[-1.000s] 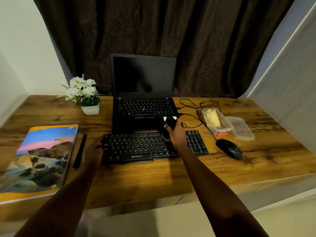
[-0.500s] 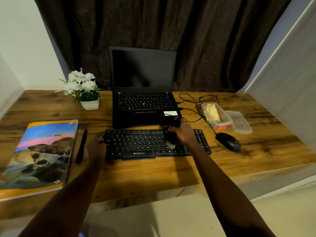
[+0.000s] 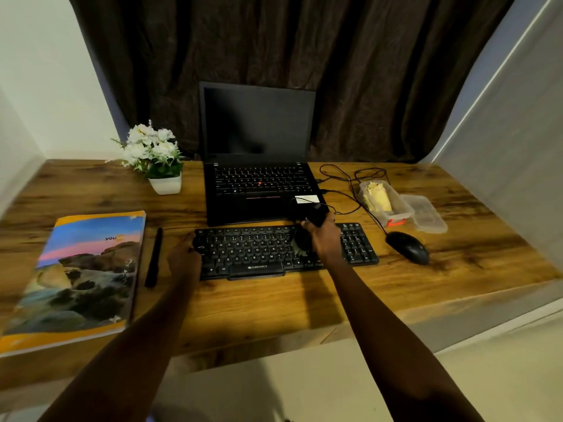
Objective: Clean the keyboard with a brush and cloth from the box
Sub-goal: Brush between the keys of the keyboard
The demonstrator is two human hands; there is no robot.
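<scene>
A big wooden surface (image 3: 457,269) is seen, with a black laptop (image 3: 259,190) opened at the back and the black keyboard (image 3: 249,254) laid just in front of it. A clear box (image 3: 402,207) is placed to the right of the laptop, and a yellow cloth (image 3: 377,196) is kept inside it. The keyboard's left end is gripped by the curled fingers of the left hand (image 3: 182,257), and a black brush (image 3: 313,214) is held tight in the right hand (image 3: 324,239), its bristles set down on the keys.
</scene>
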